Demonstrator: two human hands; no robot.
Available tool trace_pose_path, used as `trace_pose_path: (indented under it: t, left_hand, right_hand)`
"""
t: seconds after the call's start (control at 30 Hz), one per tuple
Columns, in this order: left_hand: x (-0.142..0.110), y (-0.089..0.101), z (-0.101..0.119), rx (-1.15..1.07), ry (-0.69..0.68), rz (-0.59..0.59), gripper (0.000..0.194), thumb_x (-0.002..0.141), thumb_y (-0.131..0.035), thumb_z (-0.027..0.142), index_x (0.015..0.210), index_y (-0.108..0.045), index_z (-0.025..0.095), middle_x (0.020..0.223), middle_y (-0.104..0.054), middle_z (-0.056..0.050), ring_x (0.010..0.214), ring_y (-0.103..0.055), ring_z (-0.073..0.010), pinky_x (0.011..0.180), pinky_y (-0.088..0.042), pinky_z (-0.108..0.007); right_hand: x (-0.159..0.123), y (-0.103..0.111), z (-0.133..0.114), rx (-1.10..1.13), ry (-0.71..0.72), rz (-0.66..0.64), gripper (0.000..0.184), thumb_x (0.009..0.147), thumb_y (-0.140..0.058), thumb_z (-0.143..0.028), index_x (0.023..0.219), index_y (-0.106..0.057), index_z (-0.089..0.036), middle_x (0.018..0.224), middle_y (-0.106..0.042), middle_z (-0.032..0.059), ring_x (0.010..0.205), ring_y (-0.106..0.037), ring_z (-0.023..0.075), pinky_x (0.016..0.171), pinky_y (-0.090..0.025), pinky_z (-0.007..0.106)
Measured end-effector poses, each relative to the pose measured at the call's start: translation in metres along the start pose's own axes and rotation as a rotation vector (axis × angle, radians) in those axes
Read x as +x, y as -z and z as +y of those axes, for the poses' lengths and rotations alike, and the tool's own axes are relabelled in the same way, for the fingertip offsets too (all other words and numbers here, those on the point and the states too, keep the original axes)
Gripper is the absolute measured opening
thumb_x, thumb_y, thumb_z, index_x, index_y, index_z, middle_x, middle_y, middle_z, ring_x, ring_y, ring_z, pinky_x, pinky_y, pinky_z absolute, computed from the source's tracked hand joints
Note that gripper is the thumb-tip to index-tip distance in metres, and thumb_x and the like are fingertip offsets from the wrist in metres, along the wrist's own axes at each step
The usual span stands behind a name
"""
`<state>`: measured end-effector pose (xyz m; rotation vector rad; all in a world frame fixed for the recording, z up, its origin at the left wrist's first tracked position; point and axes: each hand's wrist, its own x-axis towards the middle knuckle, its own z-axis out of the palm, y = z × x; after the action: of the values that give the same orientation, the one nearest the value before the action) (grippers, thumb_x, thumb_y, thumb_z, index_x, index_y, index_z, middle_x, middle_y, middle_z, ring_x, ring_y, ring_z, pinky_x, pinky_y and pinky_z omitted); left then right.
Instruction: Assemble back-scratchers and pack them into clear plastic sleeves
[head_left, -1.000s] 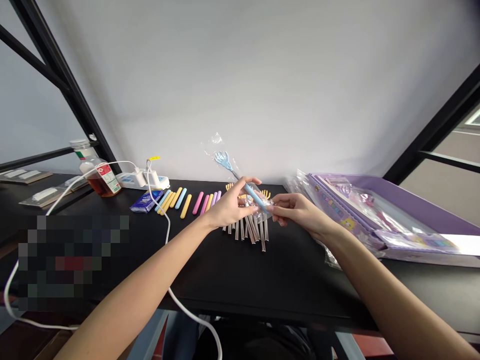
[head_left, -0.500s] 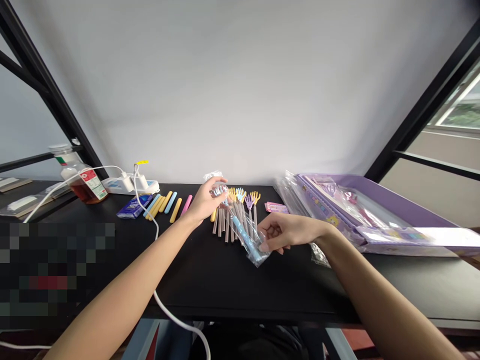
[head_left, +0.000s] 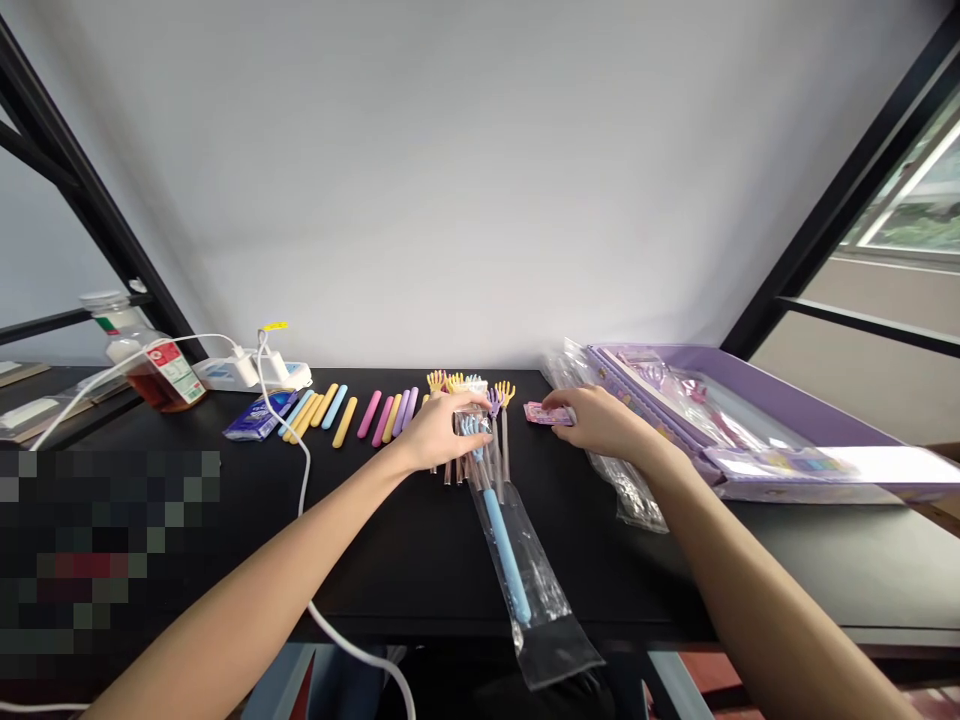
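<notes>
My left hand (head_left: 433, 435) is closed on the top end of a clear plastic bag (head_left: 544, 570), fingers and thumb pinching it around the head of a blue back scratcher (head_left: 508, 560). The bag's loose lower end reaches past the desk's front edge. At the right, the fingers of my right hand (head_left: 600, 420) are closed on the edge of a small stack of pink cards (head_left: 541, 413) on the desk. Behind my left hand lie several back scratchers (head_left: 505, 395) with yellow, blue and purple hand-shaped heads and clear rods, partly covered.
Several coloured handles (head_left: 367, 415) lie in a row at the left, near a blue packet (head_left: 259, 415). A white cable (head_left: 304, 490) runs from a power strip (head_left: 292, 377). A bottle (head_left: 161, 370) stands far left. Plastic bags (head_left: 622, 480) lie beside a purple box (head_left: 795, 400).
My right hand has left the lower end of the bag and moved up to the pink cards. The bag and blue back scratcher now extend lower, toward the front edge.
</notes>
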<state>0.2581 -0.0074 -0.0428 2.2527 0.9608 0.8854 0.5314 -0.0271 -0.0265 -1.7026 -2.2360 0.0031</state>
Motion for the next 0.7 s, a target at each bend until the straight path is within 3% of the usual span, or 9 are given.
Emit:
trace_pose_path:
  t: [0.13, 0.3, 0.4, 0.5, 0.57, 0.63, 0.7]
  left_hand:
    - [0.000, 0.001, 0.003, 0.138, -0.021, 0.042, 0.043, 0.071, -0.085, 0.042, 0.109, -0.074, 0.026, 0.119, -0.072, -0.007, 0.126, -0.056, -0.0348, 0.108, -0.045, -0.052]
    - [0.003, 0.003, 0.004, 0.030, -0.034, 0.162, 0.029, 0.085, -0.073, 0.041, 0.107, -0.072, 0.022, 0.116, -0.071, -0.008, 0.109, -0.065, -0.0250, 0.096, -0.053, -0.039]
    - [0.004, 0.005, 0.000, -0.044, 0.004, 0.213, 0.019, 0.088, -0.067, 0.029, 0.106, -0.071, 0.021, 0.111, -0.072, -0.006, 0.096, -0.068, -0.0202, 0.083, -0.056, -0.032]
    - [0.004, 0.006, -0.003, -0.090, 0.008, 0.234, 0.022, 0.087, -0.067, 0.024, 0.109, -0.069, 0.020, 0.104, -0.073, -0.005, 0.093, -0.069, -0.0187, 0.083, -0.056, -0.030]
    - [0.004, 0.006, -0.005, -0.096, -0.001, 0.264, 0.021, 0.088, -0.067, 0.025, 0.108, -0.068, 0.020, 0.098, -0.073, -0.005, 0.092, -0.070, -0.0187, 0.083, -0.056, -0.030]
    - [0.004, 0.006, -0.005, -0.092, -0.004, 0.299, 0.017, 0.089, -0.066, 0.027, 0.104, -0.068, 0.020, 0.092, -0.073, -0.004, 0.088, -0.071, -0.0185, 0.082, -0.057, -0.030]
    - [0.004, 0.006, -0.005, -0.104, 0.000, 0.314, 0.016, 0.090, -0.068, 0.033, 0.100, -0.066, 0.021, 0.089, -0.074, -0.004, 0.086, -0.072, -0.0189, 0.081, -0.057, -0.031]
  right_hand:
    - [0.003, -0.005, 0.007, 0.048, 0.061, -0.014, 0.035, 0.078, -0.063, -0.009, 0.107, -0.075, -0.022, 0.107, -0.080, 0.0060, 0.104, -0.073, 0.0304, 0.087, -0.054, 0.039]
    - [0.007, -0.007, 0.010, 0.087, 0.056, -0.014, 0.025, 0.085, -0.062, -0.016, 0.104, -0.076, -0.023, 0.102, -0.081, 0.0062, 0.100, -0.074, 0.0304, 0.085, -0.055, 0.041]
    - [0.006, -0.002, 0.003, 0.087, 0.135, 0.142, 0.021, 0.090, -0.060, -0.024, 0.102, -0.078, -0.024, 0.099, -0.080, 0.0076, 0.094, -0.074, 0.0304, 0.081, -0.054, 0.042]
    - [0.002, 0.007, -0.011, 0.152, 0.277, 0.426, 0.022, 0.095, -0.056, -0.028, 0.101, -0.077, -0.024, 0.098, -0.077, 0.0095, 0.096, -0.070, 0.0283, 0.087, -0.053, 0.042]
    - [-0.001, 0.012, -0.023, 0.223, 0.316, 0.534, 0.018, 0.096, -0.057, -0.031, 0.094, -0.074, -0.025, 0.093, -0.075, 0.0086, 0.093, -0.068, 0.0267, 0.086, -0.052, 0.040]
    - [-0.003, 0.014, -0.034, 0.288, 0.292, 0.534, 0.015, 0.094, -0.060, -0.035, 0.086, -0.067, -0.025, 0.088, -0.073, 0.0075, 0.086, -0.067, 0.0255, 0.082, -0.051, 0.039]
    - [-0.005, 0.014, -0.042, 0.376, 0.236, 0.451, 0.018, 0.094, -0.060, -0.039, 0.082, -0.058, -0.025, 0.092, -0.073, 0.0075, 0.086, -0.066, 0.0248, 0.079, -0.050, 0.038]
